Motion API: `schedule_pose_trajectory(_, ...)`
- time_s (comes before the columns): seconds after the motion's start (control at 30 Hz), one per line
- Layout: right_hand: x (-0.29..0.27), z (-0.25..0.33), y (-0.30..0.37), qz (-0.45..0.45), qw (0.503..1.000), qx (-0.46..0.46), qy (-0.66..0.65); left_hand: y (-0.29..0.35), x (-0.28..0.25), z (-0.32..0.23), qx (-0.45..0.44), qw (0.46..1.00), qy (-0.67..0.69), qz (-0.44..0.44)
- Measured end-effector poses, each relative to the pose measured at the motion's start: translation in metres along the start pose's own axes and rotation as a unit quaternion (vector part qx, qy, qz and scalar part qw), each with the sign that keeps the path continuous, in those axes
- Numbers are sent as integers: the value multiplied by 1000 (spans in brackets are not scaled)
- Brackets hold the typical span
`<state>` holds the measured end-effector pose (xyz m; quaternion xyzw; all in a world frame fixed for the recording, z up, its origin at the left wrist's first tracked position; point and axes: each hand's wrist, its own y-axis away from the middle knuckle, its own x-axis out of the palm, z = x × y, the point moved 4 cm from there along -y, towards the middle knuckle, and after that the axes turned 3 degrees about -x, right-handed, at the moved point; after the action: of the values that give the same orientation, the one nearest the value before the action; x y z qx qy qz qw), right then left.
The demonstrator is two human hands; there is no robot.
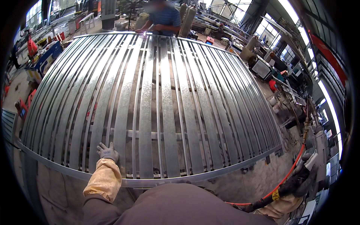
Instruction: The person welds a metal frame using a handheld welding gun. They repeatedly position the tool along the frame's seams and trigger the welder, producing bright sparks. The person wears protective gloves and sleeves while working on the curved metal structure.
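A large frame of galvanized metal slats spreads out in front of me, held along its near side by a long metal rail. My left hand, in a grey glove with a tan sleeve guard, lies on the slats near that rail, fingers spread and holding nothing. Off to the right, beyond the frame's near corner, my gloved right hand is closed around a black-handled welding torch. A black cable with yellow tape trails from it. The torch's tip is hard to make out.
A co-worker in a blue shirt leans at the frame's far edge beside a bright purplish glow. Past my right hand runs a red hose. A blue cabinet stands at the left; gas cylinders stand behind the co-worker.
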<state>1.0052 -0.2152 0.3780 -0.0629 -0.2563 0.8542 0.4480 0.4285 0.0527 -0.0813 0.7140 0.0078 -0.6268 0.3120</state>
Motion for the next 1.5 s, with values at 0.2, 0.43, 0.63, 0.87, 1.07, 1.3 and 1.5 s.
schedule_pose_trajectory(0.2, 37, -47, -44, 223, 974, -16, -43, 5, -6, -12, -25, 1000, -4, 2)
schedule_pose_trajectory(0.43, 125, -128, -99, 340, 937, 30, -81, -1, 12, -11, -57, 996, 16, -67)
schedule_pose_trajectory(0.63, 187, -211, -116, 396, 898, 116, -154, -9, 19, -18, -93, 993, 10, -67)
schedule_pose_trajectory(0.87, 259, -215, -65, 489, 826, 245, -135, -5, 3, -25, -83, 994, -19, -62)
schedule_pose_trajectory(1.07, 303, -231, -15, 690, 663, 253, -144, -43, 8, -33, 23, 977, 21, -209)
schedule_pose_trajectory(1.3, 342, -249, 53, 750, 521, 365, -181, -66, 6, -47, 138, 976, -33, -162)
schedule_pose_trajectory(1.5, 377, -268, 106, 813, 433, 368, -128, -56, -3, -44, 131, 969, -37, -208)
